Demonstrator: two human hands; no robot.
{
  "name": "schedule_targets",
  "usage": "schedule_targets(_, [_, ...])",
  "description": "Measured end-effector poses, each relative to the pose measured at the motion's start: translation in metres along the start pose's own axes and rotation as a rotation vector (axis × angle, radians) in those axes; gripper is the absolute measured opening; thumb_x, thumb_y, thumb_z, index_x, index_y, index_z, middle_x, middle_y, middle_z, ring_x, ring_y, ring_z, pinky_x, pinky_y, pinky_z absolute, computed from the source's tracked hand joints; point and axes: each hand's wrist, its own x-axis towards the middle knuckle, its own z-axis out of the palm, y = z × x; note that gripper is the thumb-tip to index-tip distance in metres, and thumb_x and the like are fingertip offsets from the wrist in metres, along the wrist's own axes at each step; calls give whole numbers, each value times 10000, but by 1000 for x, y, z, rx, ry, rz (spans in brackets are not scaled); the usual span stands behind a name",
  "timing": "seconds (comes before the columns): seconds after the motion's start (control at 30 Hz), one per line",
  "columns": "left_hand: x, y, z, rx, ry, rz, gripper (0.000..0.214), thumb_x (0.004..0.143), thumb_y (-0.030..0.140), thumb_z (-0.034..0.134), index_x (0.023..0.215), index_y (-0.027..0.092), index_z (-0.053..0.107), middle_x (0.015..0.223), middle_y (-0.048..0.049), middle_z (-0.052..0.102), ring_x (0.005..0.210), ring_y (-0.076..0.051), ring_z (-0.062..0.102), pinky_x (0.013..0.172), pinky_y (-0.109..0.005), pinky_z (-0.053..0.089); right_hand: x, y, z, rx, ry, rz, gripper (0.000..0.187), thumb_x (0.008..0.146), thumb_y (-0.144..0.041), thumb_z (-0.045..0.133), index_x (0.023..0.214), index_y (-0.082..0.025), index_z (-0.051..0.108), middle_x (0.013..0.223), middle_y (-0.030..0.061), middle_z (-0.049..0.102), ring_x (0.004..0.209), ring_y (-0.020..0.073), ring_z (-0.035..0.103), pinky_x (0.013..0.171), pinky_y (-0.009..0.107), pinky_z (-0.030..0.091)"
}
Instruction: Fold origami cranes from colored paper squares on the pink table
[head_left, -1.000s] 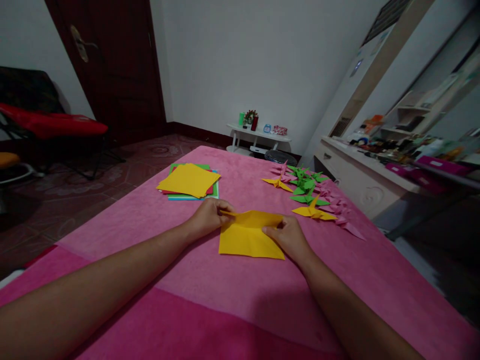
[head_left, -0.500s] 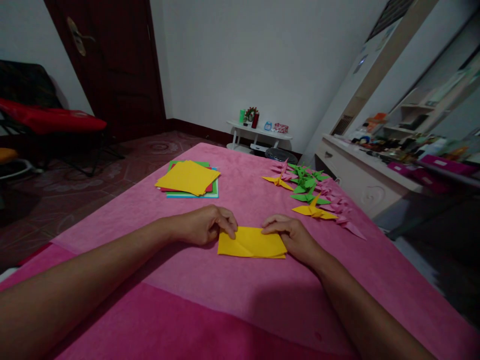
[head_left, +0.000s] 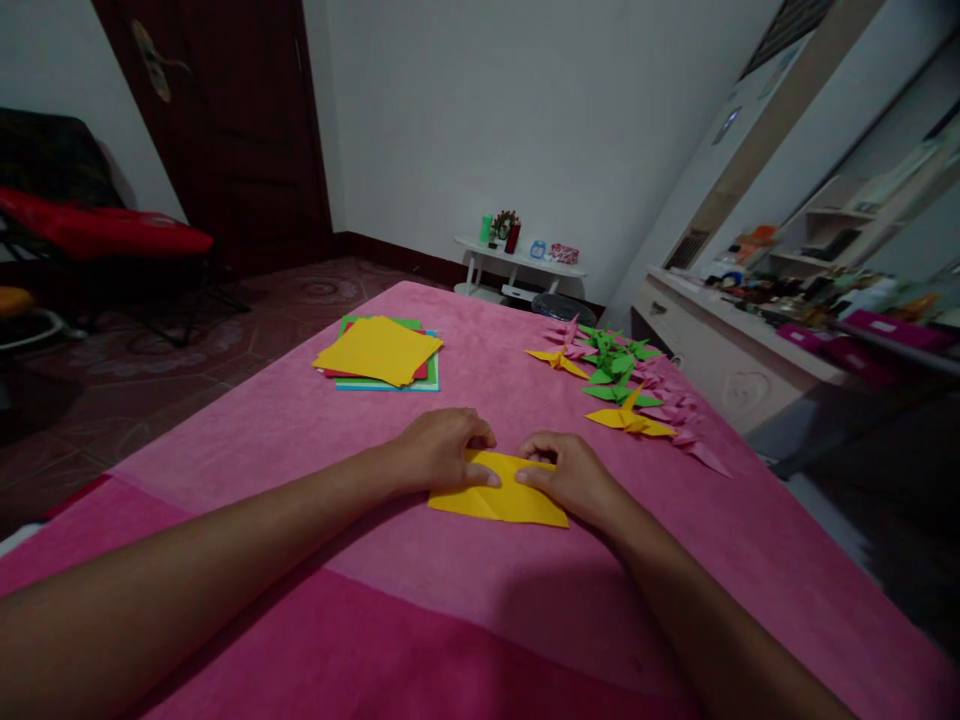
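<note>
A folded sheet of yellow origami paper [head_left: 495, 505] lies between my hands on the pink cloth, its long near edge facing me and a crease across it. My left hand [head_left: 446, 450] pinches its far left part, thumb on top and fingers curled behind. From the other side, my right hand [head_left: 566, 475] grips the far right part in the same way. The two thumbs are close together near the middle of the paper. Beyond my left hand sits a stack of coloured paper squares [head_left: 379, 350], yellow on top.
Folded paper cranes in green [head_left: 611, 355], yellow [head_left: 630, 422] and pink [head_left: 675, 405] cluster at the table's right side. A pink cloth [head_left: 405, 660] covers the table. Farther off stand a small white table [head_left: 525, 257], a red chair [head_left: 105, 230] and a cluttered dresser [head_left: 720, 340].
Both hands have shifted inward along the paper, and the thumbs now lie on top near its middle. The paper has turned slightly, its right corner coming nearer to me.
</note>
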Motion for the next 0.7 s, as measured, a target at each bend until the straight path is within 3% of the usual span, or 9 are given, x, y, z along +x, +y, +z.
schedule_targets(0.1, [3,-3,1,-135,-78,-3,258,692,385,659,847,182,700,716,-17,656,616,-133,550,542,-216,350,0,-10,-2,44,58,-55,29,664,-168,640,679,-183,660,703,-4,644,668,144,572,604,239,405])
schedule_targets(0.17, [4,-6,0,-279,-71,-62,209,721,347,628,751,154,701,647,-14,644,558,-119,529,499,-209,326,2,-16,-7,85,184,-54,23,674,-201,648,670,-178,649,710,10,637,681,154,573,622,252,419])
schedule_targets(0.23, [5,-8,0,-479,7,-161,253,726,369,622,696,127,689,606,-18,629,519,-112,513,465,-204,313,3,-20,-13,211,354,-1,133,684,-272,664,777,-177,649,753,26,642,697,165,578,626,263,434])
schedule_targets(0.3, [5,-6,-1,-721,174,-280,289,715,392,639,683,107,672,607,-26,627,506,-109,515,455,-200,323,5,-22,-16,436,462,76,308,704,-360,662,948,-180,613,814,44,657,715,171,595,622,268,446])
schedule_targets(0.4, [6,4,0,-1119,452,-408,280,688,373,683,747,101,651,679,-39,654,551,-117,568,503,-205,401,5,-25,-10,742,384,153,456,713,-456,657,1057,-174,557,857,70,674,715,169,622,612,261,449])
schedule_targets(0.47, [6,11,4,-1348,535,-423,277,670,337,709,809,108,641,733,-44,673,595,-128,603,559,-222,453,5,-29,-1,825,286,169,490,670,-462,703,1038,-171,562,828,61,677,700,169,629,615,260,453])
schedule_targets(0.57, [5,20,11,-1528,517,-408,329,637,279,742,894,106,631,815,-71,693,651,-155,639,625,-259,496,4,-36,12,884,241,154,431,627,-423,745,944,-173,595,768,31,672,685,171,630,658,281,471])
schedule_targets(0.7, [2,26,17,-1530,342,-360,389,601,214,767,950,98,641,902,-107,699,716,-185,656,674,-286,509,4,-35,15,893,308,135,253,657,-377,718,753,-167,617,726,26,662,660,162,608,645,270,467])
